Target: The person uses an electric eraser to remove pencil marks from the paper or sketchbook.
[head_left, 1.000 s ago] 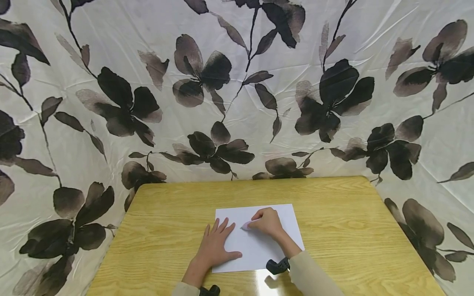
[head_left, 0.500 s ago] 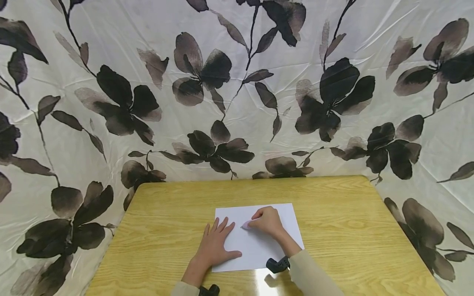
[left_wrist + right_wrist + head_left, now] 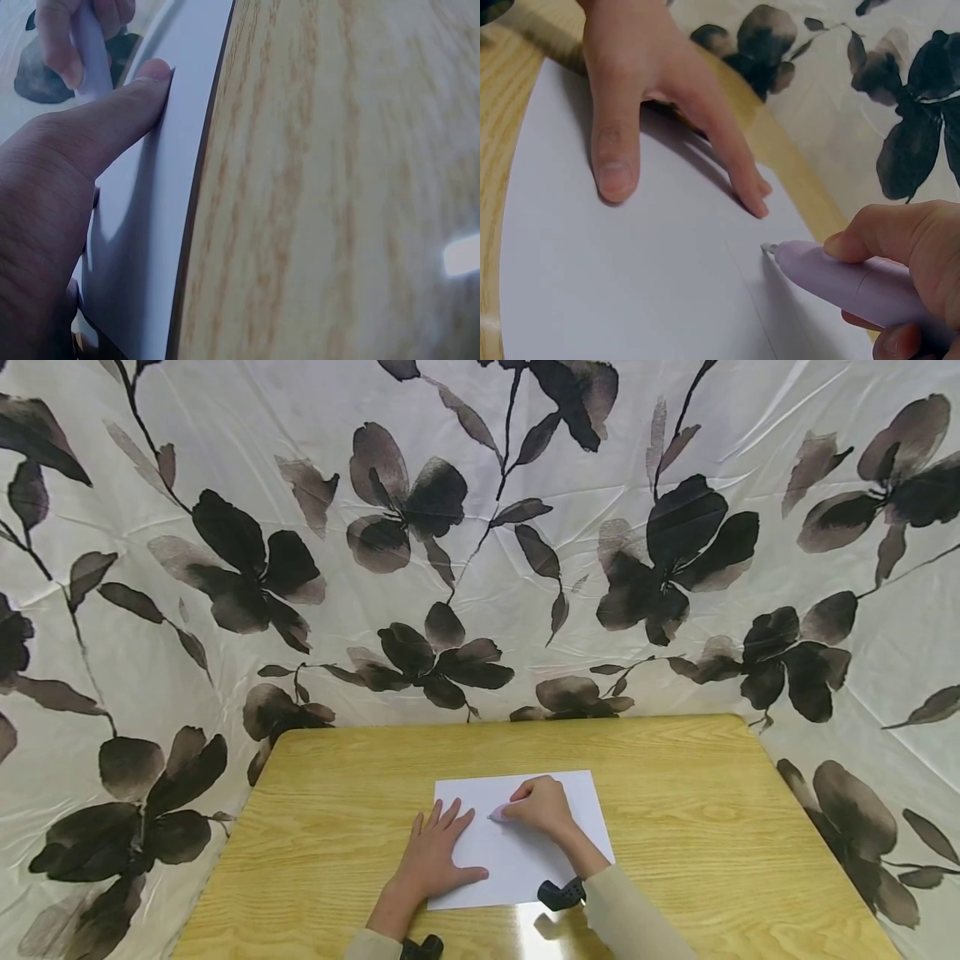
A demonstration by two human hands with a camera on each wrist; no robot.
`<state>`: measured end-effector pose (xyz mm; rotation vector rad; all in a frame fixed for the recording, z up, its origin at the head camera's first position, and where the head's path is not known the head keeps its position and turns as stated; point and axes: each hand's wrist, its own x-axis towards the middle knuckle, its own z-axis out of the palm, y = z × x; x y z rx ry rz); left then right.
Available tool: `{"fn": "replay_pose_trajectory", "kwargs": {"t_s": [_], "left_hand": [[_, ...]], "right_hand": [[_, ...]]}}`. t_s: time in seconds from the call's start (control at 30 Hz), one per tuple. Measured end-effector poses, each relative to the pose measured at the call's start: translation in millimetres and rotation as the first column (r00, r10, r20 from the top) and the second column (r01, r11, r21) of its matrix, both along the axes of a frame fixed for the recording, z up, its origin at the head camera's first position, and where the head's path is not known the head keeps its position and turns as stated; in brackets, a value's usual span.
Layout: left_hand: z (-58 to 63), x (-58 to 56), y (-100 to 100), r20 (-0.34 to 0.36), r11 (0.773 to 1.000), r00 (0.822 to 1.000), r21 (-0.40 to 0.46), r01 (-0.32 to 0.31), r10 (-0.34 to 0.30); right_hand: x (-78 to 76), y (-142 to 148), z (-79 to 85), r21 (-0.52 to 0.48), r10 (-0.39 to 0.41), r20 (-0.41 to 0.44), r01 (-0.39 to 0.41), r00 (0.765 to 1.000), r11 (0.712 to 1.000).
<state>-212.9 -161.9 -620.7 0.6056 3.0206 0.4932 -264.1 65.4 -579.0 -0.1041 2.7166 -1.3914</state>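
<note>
A white sheet of paper (image 3: 517, 877) lies on the wooden table. My left hand (image 3: 431, 860) rests on its left part with fingers spread. In the left wrist view the thumb (image 3: 124, 112) lies along the sheet near its edge. My right hand (image 3: 546, 810) grips a thick lavender pen-shaped tool (image 3: 840, 281) with a short metal tip. In the right wrist view that tip is at the paper, close to the left fingertips (image 3: 757, 206); I cannot tell whether it touches. A thin faint line (image 3: 750, 292) runs down the sheet beside it.
The yellow wood-grain table (image 3: 322, 827) spreads around the sheet. A white cloth with dark flowers (image 3: 480, 568) hangs behind the table and along both sides. Black wrist devices (image 3: 562, 895) sit at both wrists, and light glares near the table's front.
The head view has tilted very slightly, so the whole scene sits a little higher. The left hand stays in place on the paper, and the right hand's grip is unchanged.
</note>
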Motion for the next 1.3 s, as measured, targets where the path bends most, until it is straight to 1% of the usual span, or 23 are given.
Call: {"fn": "replay_pose_trajectory", "kwargs": {"t_s": [0.17,0.3,0.53,0.6,0.8,0.93,1.03,1.3], "left_hand": [[-2.4,-0.2,-1.4,-0.009,1.000,1.000,-0.002,-0.002,0.002],[-1.8,-0.1,-0.7,0.015,1.000,1.000,-0.009,-0.008,0.008],[0.7,-1.4,0.1,0.008,1.000,1.000,-0.020,-0.011,0.011],[1.4,-1.4,0.2,0.007,1.000,1.000,-0.023,-0.013,0.013],[0.7,-0.7,-0.3,-0.006,1.000,1.000,-0.007,-0.012,0.012],[0.3,-0.5,-0.4,-0.015,1.000,1.000,-0.001,-0.008,0.008],[1.0,-0.3,-0.4,-0.008,1.000,1.000,-0.005,-0.009,0.009],[0.1,-0.3,0.0,0.013,1.000,1.000,-0.017,-0.003,0.003]], "right_hand": [[-1.1,-0.7,1.1,0.000,0.015,-0.004,-0.015,1.000,1.000],[-0.7,-1.7,3.5,-0.008,0.030,-0.002,-0.030,1.000,1.000],[0.7,-1.1,6.4,0.007,-0.007,0.008,0.007,1.000,1.000],[0.4,-1.0,6.2,0.004,-0.011,0.005,0.011,1.000,1.000],[-0.6,-2.2,3.8,-0.011,0.011,0.008,-0.011,1.000,1.000],[-0.4,-0.7,1.9,-0.009,-0.004,0.015,0.004,1.000,1.000],[-1.0,1.3,0.6,-0.012,-0.013,0.021,0.013,1.000,1.000],[-3.8,3.2,-2.0,-0.019,-0.002,0.027,0.002,1.000,1.000]]}}
